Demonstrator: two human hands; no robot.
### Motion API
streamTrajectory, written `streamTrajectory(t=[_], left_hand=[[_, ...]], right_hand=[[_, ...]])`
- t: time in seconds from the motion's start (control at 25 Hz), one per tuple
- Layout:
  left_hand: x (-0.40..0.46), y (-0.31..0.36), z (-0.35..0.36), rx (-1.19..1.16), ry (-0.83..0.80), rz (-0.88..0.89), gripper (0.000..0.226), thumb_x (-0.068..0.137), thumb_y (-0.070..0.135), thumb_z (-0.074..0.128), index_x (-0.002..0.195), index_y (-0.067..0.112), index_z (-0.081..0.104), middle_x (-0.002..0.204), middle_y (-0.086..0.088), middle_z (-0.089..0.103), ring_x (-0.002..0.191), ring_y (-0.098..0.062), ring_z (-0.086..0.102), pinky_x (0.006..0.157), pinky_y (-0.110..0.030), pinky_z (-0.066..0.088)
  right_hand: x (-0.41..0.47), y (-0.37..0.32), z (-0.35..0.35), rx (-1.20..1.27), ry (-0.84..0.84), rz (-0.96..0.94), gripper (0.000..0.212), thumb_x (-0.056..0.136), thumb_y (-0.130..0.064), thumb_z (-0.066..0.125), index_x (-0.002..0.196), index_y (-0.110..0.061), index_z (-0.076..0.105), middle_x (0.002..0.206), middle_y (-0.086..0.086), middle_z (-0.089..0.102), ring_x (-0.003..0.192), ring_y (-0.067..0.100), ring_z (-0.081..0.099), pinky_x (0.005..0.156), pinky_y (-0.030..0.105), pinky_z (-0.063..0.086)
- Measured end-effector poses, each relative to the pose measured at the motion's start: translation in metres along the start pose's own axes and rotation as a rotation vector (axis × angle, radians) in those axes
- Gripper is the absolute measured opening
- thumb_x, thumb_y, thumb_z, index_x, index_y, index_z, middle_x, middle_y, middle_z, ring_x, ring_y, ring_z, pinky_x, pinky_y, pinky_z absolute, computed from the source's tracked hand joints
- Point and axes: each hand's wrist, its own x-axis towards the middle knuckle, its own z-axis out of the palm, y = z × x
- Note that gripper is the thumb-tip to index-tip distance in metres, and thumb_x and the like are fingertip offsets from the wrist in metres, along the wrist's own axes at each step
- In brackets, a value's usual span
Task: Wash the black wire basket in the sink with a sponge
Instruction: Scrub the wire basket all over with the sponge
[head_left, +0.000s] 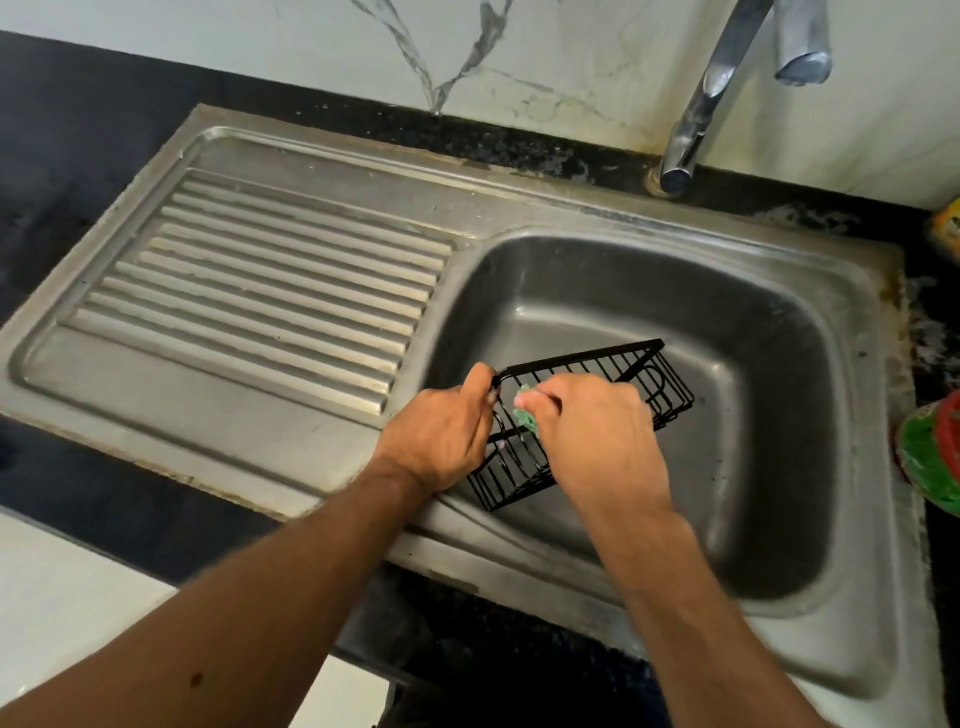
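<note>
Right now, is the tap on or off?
Off, it seems: no water falls from the tap into the sink.

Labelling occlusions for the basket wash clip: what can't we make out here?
Head view only:
- Sponge: mostly hidden in the right hand grip; a green bit shows.
- Wire basket: middle covered by both hands.
- Left hand: fingertips hidden behind the basket rim.
- Green-red item: cut off by the right edge.

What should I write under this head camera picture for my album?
Left hand holds the black wire basket over the sink while right hand scrubs it with a green sponge.
</note>
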Motion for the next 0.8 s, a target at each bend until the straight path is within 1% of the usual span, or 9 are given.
streamTrajectory(t=[0.08,0.16,0.24,0.36,0.44,0.52,0.6,0.68,0.8], left_hand=[[0.000,0.001,0.000,0.005,0.007,-0.002,0.016,0.104,0.037,0.021,0.101,0.022,0.025,0.058,0.007,0.039,0.052,-0.026,0.040,0.057,-0.034,0.035],[0.000,0.001,0.001,0.007,0.012,0.020,0.014,0.104,0.035,0.022,0.101,0.022,0.025,0.060,0.003,0.044,0.052,-0.025,0.041,0.057,-0.033,0.036],[0.000,0.002,0.000,-0.001,0.011,0.051,0.012,0.104,0.034,0.024,0.100,0.023,0.025,0.062,0.000,0.046,0.053,-0.025,0.042,0.057,-0.034,0.038],[0.001,0.003,-0.001,-0.010,-0.005,0.050,0.014,0.105,0.036,0.024,0.101,0.023,0.026,0.066,-0.005,0.052,0.057,-0.033,0.052,0.058,-0.037,0.041],[0.000,0.002,-0.002,-0.012,-0.007,0.003,0.013,0.108,0.033,0.028,0.100,0.024,0.025,0.067,-0.001,0.050,0.059,-0.033,0.052,0.059,-0.036,0.040],[0.000,0.001,-0.001,-0.003,-0.014,-0.019,0.013,0.109,0.032,0.028,0.100,0.024,0.025,0.062,0.005,0.047,0.055,-0.026,0.047,0.058,-0.038,0.043],[0.001,0.001,0.000,0.010,-0.027,-0.026,0.013,0.109,0.034,0.024,0.100,0.023,0.025,0.058,0.006,0.043,0.053,-0.023,0.045,0.058,-0.037,0.045],[0.001,0.001,-0.001,0.024,-0.022,-0.014,0.013,0.107,0.033,0.022,0.100,0.023,0.024,0.060,0.000,0.048,0.054,-0.026,0.045,0.059,-0.040,0.047],[0.001,0.002,-0.002,0.025,-0.033,-0.037,0.012,0.108,0.031,0.024,0.100,0.022,0.023,0.064,-0.005,0.053,0.055,-0.026,0.047,0.059,-0.037,0.042]], right_hand=[[-0.009,0.008,-0.005,0.040,-0.070,0.002,0.025,0.098,-0.044,0.057,0.095,-0.025,0.074,0.088,-0.003,0.062,0.072,0.012,0.060,0.069,0.032,0.054],[-0.017,0.014,-0.012,0.005,-0.151,0.034,0.029,0.098,-0.043,0.057,0.079,-0.023,0.067,0.076,-0.006,0.056,0.063,0.005,0.052,0.053,0.023,0.043],[-0.018,0.011,-0.013,-0.021,-0.143,0.052,0.037,0.099,-0.040,0.054,0.067,-0.021,0.055,0.066,-0.004,0.055,0.056,0.007,0.049,0.048,0.023,0.034],[-0.002,-0.005,-0.002,-0.017,-0.001,0.001,0.033,0.101,-0.039,0.050,0.085,-0.015,0.066,0.082,0.005,0.068,0.076,0.024,0.063,0.068,0.033,0.051],[0.004,-0.010,0.006,-0.049,0.061,-0.038,0.031,0.102,-0.038,0.048,0.101,-0.014,0.068,0.099,0.007,0.066,0.090,0.027,0.064,0.081,0.037,0.049],[-0.002,0.001,0.011,-0.023,0.059,-0.058,0.027,0.101,-0.036,0.049,0.100,-0.016,0.066,0.098,0.003,0.059,0.082,0.021,0.061,0.079,0.036,0.051],[-0.019,0.021,0.016,0.058,0.067,-0.075,0.021,0.096,-0.036,0.053,0.095,-0.020,0.067,0.090,-0.004,0.055,0.071,0.013,0.056,0.069,0.032,0.053],[-0.034,0.041,0.025,0.160,0.156,-0.118,0.016,0.090,-0.033,0.061,0.095,-0.022,0.071,0.086,-0.007,0.059,0.067,0.010,0.058,0.062,0.027,0.054],[-0.039,0.055,0.038,0.354,0.297,-0.152,0.011,0.083,-0.019,0.076,0.093,-0.021,0.076,0.085,-0.010,0.069,0.068,0.006,0.066,0.063,0.016,0.054]])
